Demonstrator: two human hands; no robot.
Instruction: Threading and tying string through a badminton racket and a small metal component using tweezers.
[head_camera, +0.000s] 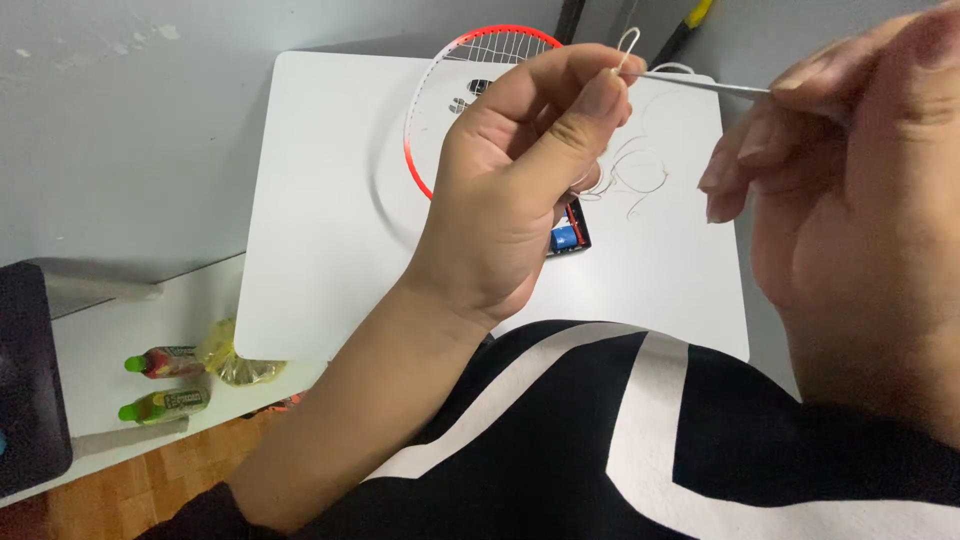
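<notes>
Two hands; one racket; one thin metal tool; two green-capped bottles; one white table; one yellow bag.

I look down on a white table with rounded corners, standing against a pale grey wall that shows a few scuffed white marks near its top left. Left of the table's near corner runs a low white shelf; on it lie two small bottles with green caps and a crumpled yellow bag. A dark box sits at the shelf's left end. Below the shelf I see wooden flooring. The light is soft and even.
</notes>
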